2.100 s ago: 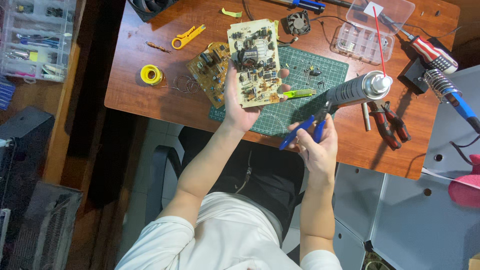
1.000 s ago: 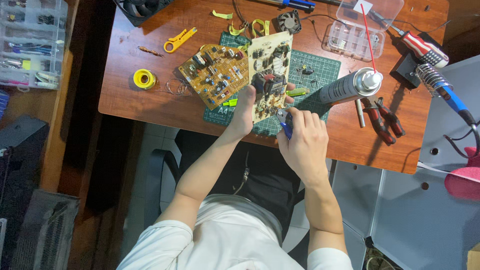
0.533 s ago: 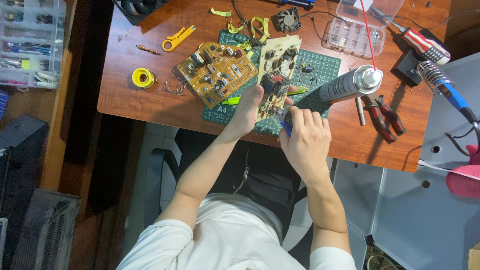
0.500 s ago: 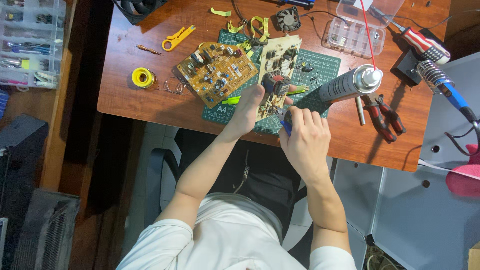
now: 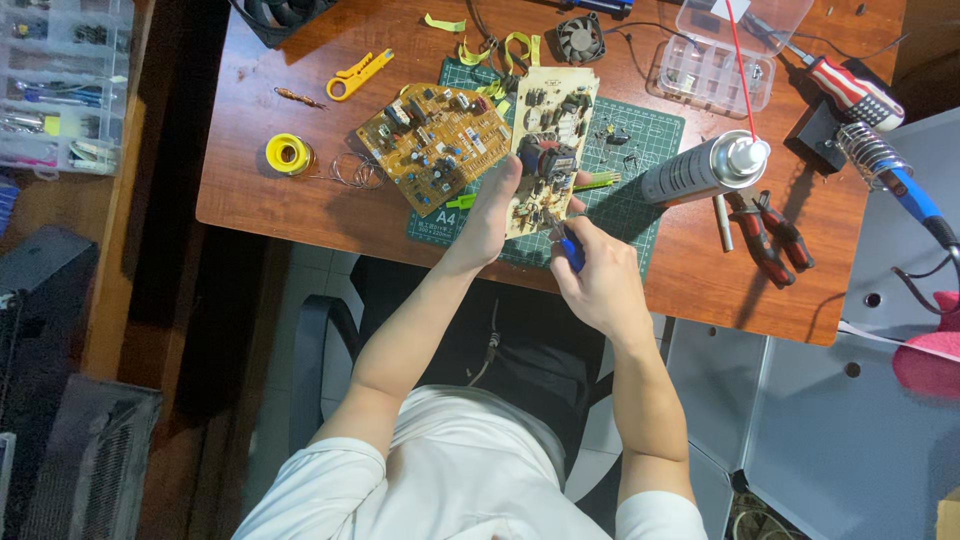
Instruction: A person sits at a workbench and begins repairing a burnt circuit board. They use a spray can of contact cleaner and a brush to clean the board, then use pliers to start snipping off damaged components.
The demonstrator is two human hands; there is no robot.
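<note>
step: working on pale circuit board [image 5: 545, 150] held tilted over green mat [image 5: 640, 150], near surface front edge | left hand [image 5: 487, 215] grip closed on board's lower edge | right hand [image 5: 600, 280] grip closed on blue-handled tool [image 5: 570, 250] at board | next: likely calls for a steady board and fine tip placement

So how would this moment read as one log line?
left hand: holds pale circuit board | right hand: blue-handled tool at board | spray can: on table

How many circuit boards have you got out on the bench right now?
2. A pale circuit board is held up by the left hand, with the right hand at its lower edge. A brown circuit board lies on the green cutting mat. Others may be hidden.
</note>
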